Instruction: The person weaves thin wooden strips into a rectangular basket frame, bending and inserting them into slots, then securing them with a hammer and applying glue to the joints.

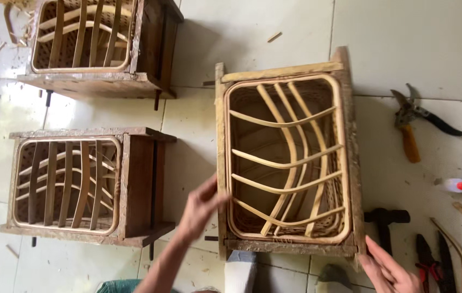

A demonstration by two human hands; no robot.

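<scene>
Between both hands [201, 209] [385, 266], wooden frame [353, 163] edges; bare tile [193, 135] leftward.

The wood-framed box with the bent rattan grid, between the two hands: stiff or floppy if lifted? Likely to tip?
The rattan box probably lifts as one stiff piece: thick wooden rails frame it on all sides. It looks light for its size, being mostly open lattice and hollow inside. Tipping seems unlikely, since it sits broad on the tiled floor, with the left hand and right hand at opposite edges.
</scene>
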